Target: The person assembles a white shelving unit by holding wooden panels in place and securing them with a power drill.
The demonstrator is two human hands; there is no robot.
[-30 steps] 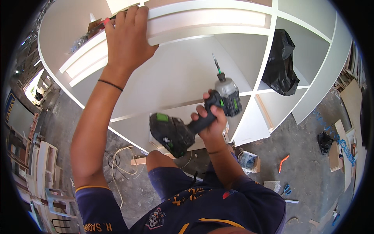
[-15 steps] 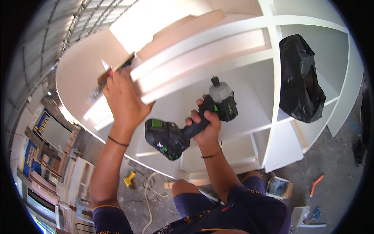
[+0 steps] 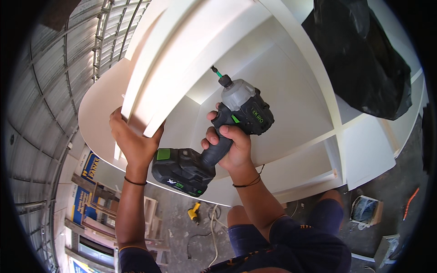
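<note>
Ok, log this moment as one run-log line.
left hand: braces white strip | right hand: grips cordless driver | bit: aimed at strip, contact unclear
</note>
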